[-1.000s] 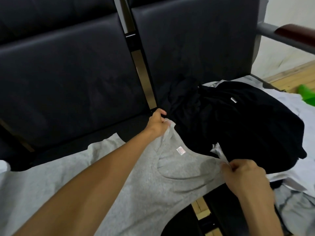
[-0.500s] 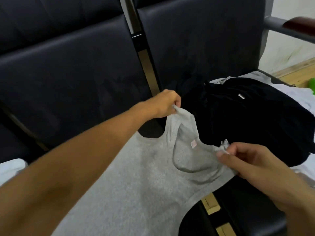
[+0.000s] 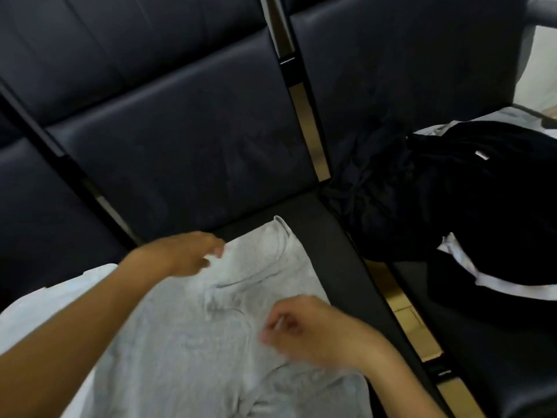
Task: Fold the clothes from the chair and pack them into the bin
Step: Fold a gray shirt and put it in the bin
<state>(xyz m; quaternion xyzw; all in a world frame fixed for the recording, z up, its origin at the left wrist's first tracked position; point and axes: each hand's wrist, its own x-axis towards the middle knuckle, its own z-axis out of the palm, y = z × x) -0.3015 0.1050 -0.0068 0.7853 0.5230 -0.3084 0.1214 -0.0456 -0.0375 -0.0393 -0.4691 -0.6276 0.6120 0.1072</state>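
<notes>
- Grey tank top (image 3: 193, 342) lies spread on a dark seat of the row of black chairs (image 3: 168, 137), its neckline toward the backrest and one shoulder strap (image 3: 281, 229) pointing up at the seat's rear edge.
- Left hand (image 3: 184, 256), blurred, hovers at the garment's upper left corner with fingers loosely extended; whether it touches the cloth cannot be told.
- Right hand (image 3: 313, 330), also blurred, sits over the middle of the top with fingers curled; a grip on the fabric cannot be confirmed.
- Black garment (image 3: 470, 188) is heaped on the neighbouring seat to the right, over white clothing (image 3: 464, 260).
- White cloth (image 3: 51, 300) lies under the grey top at left.
</notes>
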